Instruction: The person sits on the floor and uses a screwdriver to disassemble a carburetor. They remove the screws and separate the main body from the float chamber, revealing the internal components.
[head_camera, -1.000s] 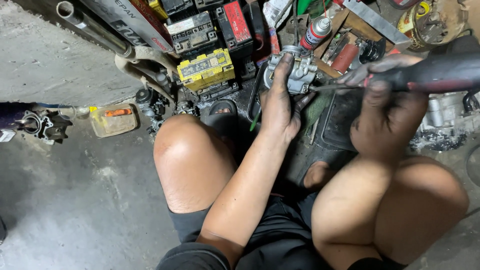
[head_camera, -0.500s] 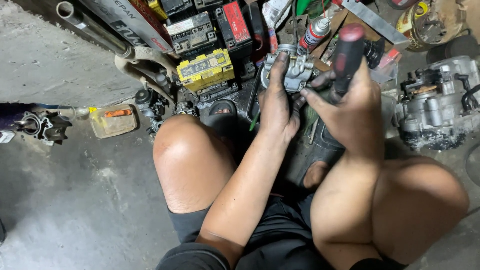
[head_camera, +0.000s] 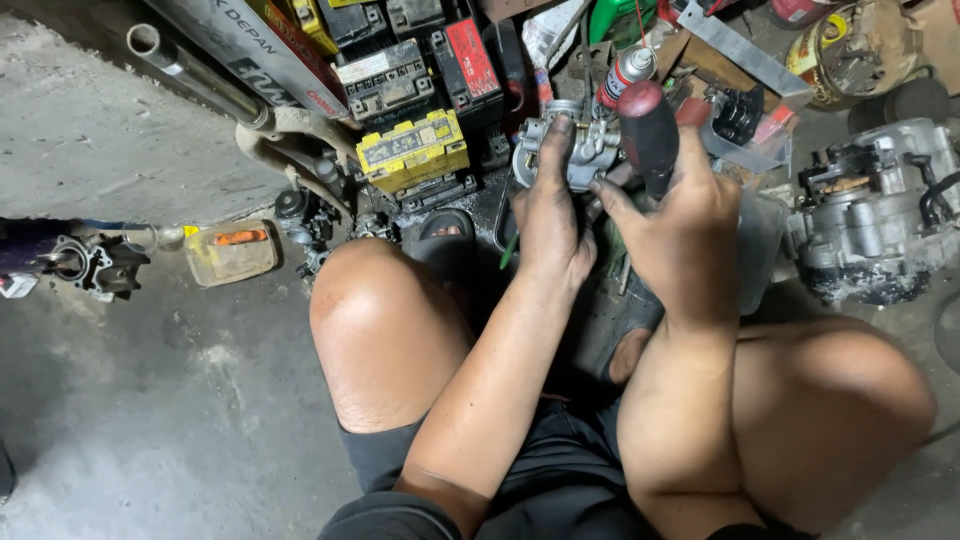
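Right hand (head_camera: 690, 225) swung screwdriver (head_camera: 648, 135) upright, grip closed; left hand (head_camera: 548, 215) clamps grimy silver carburetor (head_camera: 590, 150).

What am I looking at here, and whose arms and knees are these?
There is no machine: the camera sits on a person's head and looks down, so the arms and bare knees are that person's own, squatting on a grey concrete floor.

The left hand holds a small silver metal engine part, probably a carburettor. The right hand has its grip around a screwdriver with a dark red handle, held upright beside that part.

Around them lies workshop clutter: a yellow battery with darker batteries behind it, a spray can, a metal pipe, a small clear plastic tub on the left and a large grey engine block on the right. A black sandal shows between the knees.
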